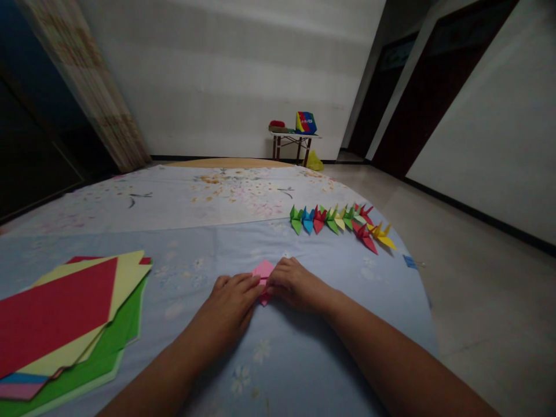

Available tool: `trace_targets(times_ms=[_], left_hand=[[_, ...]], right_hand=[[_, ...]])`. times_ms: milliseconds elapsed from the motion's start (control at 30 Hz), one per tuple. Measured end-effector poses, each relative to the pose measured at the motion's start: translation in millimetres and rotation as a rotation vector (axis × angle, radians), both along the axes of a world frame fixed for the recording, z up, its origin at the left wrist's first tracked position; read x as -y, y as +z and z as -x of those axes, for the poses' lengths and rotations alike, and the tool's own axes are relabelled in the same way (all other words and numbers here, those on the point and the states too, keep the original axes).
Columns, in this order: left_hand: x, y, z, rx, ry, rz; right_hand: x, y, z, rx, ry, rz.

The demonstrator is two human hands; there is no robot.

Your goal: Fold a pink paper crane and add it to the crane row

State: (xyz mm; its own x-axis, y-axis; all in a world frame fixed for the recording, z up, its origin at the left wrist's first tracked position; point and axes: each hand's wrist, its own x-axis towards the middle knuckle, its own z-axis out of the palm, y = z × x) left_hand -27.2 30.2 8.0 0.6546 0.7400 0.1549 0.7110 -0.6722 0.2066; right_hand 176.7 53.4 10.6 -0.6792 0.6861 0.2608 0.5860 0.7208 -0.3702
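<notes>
A small piece of folded pink origami paper (263, 269) lies on the blue cloth in front of me, its pointed ends showing above and below my fingers. From the left, my left hand (237, 295) presses its closed fingers onto the paper's edge. My right hand (293, 284) is closed, with curled fingers pinching the paper's right side. The two hands nearly meet over the middle, so part of the folds is hidden. Beyond my right hand stands a cluster of finished paper cranes (319, 219) in green, blue, red and yellow.
A stack of coloured paper sheets (61, 313) spreads over the table's left side. Floral cloths (182, 359) cover the round table, whose edge curves away at right. Against the far wall, a small stand (297, 136) bears a colourful box (306, 123).
</notes>
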Motion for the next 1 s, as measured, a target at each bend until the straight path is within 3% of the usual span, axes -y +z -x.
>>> trace_targets(times_ms=[267,500,767,1000], left_hand=[[-4,12.0,10,0.027,0.005,0.099],[-1,18.1,7,0.01,0.034,0.124],[7,17.5,1,-0.14,0.0,0.083],[12,13.2,-5,-0.194,0.058,0.052]], right_hand=[[-3,-11.1,7,-0.059,-0.119,-0.005],[-10,-19.6,11,-0.102,-0.116,0.033],[-14,-25.0,17,-0.094,-0.226,0.029],[-14,-27.4,17,-0.11,-0.228,0.005]])
